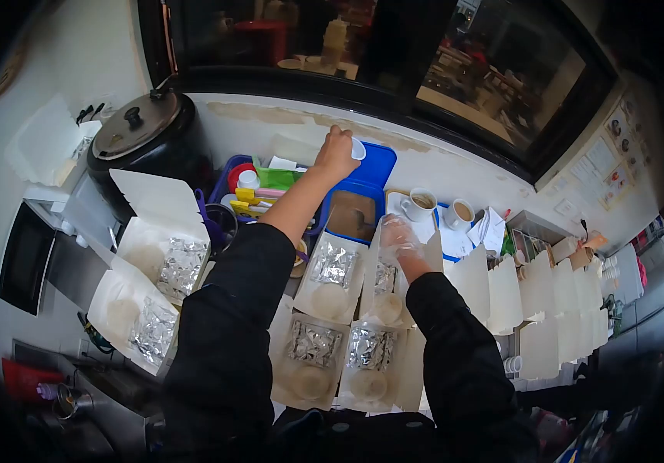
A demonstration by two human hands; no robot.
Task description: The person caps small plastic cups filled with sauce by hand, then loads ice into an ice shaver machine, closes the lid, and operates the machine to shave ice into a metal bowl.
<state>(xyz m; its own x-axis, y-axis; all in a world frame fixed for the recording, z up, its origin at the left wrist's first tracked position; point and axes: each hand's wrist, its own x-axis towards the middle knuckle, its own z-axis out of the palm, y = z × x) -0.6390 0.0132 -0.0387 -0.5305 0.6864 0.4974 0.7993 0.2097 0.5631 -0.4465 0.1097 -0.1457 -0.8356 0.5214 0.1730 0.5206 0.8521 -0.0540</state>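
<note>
My left hand reaches far forward, its fingers closed on a small white cup seen partly behind them. Just below it is a blue tub with brown sauce inside and its blue lid tipped back. My right hand, in a clear plastic glove, is at the far end of an open white takeaway box; its fingers are blurred by the glove. Open boxes around my arms hold foil-wrapped packets and pale round portions.
A large black cooker stands at the back left beside open boxes. Two mugs of brown liquid sit right of the tub. A purple basket holds packets and bottles. Stacked open boxes line the right; a window is ahead.
</note>
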